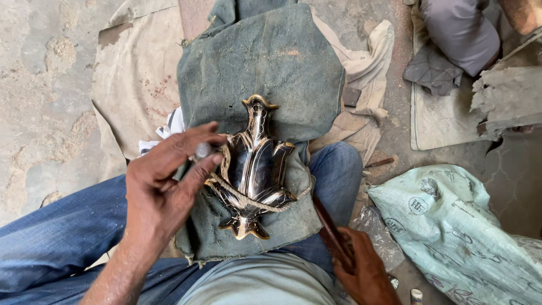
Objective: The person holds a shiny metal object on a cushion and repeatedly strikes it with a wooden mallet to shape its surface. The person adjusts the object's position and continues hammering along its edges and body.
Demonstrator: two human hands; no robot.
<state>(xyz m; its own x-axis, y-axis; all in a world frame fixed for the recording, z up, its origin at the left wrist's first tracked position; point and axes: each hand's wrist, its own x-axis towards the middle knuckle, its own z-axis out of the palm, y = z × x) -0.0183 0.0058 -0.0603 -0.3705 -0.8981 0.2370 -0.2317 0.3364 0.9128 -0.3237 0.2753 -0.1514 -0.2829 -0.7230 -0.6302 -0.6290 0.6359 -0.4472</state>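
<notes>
A shiny dark and brass-coloured metal ornament (pixel 254 169), shaped like a leaf with a stem, lies on a grey-green cloth pad (pixel 265 62) over my lap. A rope (pixel 237 195) runs across its lower part. My left hand (pixel 164 181) sits at the ornament's left edge and pinches a small rounded grey tool (pixel 202 149) between thumb and fingers. My right hand (pixel 361 268), low at the right, grips a dark reddish-brown stick-like handle (pixel 330 229) that slants up toward the ornament.
My legs in blue jeans (pixel 62 231) stretch left. Beige cloths (pixel 132 73) lie on the concrete floor. A pale green printed sack (pixel 451 220) lies at the right. Another person's grey-clad leg (pixel 460 31) is at the top right, beside torn cardboard (pixel 508 96).
</notes>
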